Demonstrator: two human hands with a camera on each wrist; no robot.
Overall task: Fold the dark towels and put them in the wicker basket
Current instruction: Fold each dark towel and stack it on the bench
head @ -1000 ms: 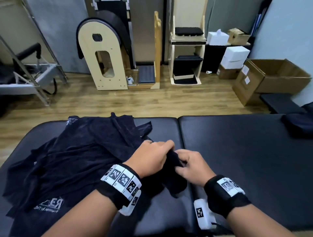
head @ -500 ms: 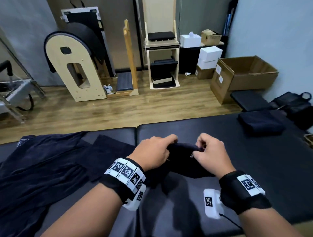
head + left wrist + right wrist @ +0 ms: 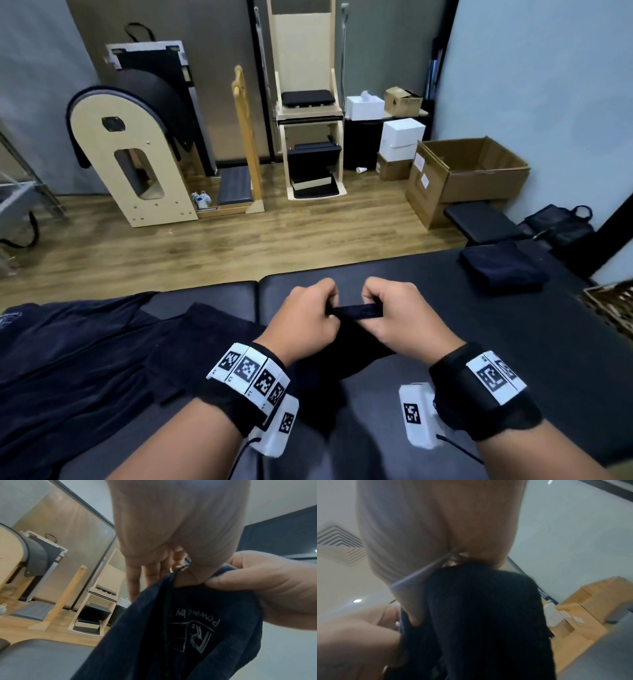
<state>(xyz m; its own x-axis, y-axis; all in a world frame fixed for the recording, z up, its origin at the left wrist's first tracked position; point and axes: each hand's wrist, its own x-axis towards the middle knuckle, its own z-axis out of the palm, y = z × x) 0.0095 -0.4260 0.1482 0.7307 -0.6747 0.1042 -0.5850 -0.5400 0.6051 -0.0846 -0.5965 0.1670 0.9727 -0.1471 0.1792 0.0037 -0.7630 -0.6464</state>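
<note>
A dark towel [image 3: 352,342] hangs between my two hands above the black padded table [image 3: 428,329]. My left hand [image 3: 305,318] and my right hand [image 3: 394,315] each pinch its top edge, a short span apart. The left wrist view shows the same towel [image 3: 188,635] with a printed grey logo, my left hand [image 3: 180,569] gripping its edge. In the right wrist view my right hand [image 3: 453,559] holds the dark cloth [image 3: 488,615]. A heap of unfolded dark towels [image 3: 68,359] lies at the left. One folded towel [image 3: 503,267] lies at the far right, near the wicker basket [image 3: 613,305].
Beyond the table is wooden floor with a wooden barrel frame [image 3: 133,150], a wooden chair unit [image 3: 308,137], white boxes [image 3: 400,137] and an open cardboard box [image 3: 469,174]. A black bag [image 3: 561,226] sits by the right wall.
Both hands have lifted one towel off the heap and carried it right, and now stretch its top edge between them. The view has swung right, bringing the folded towel and basket in.
</note>
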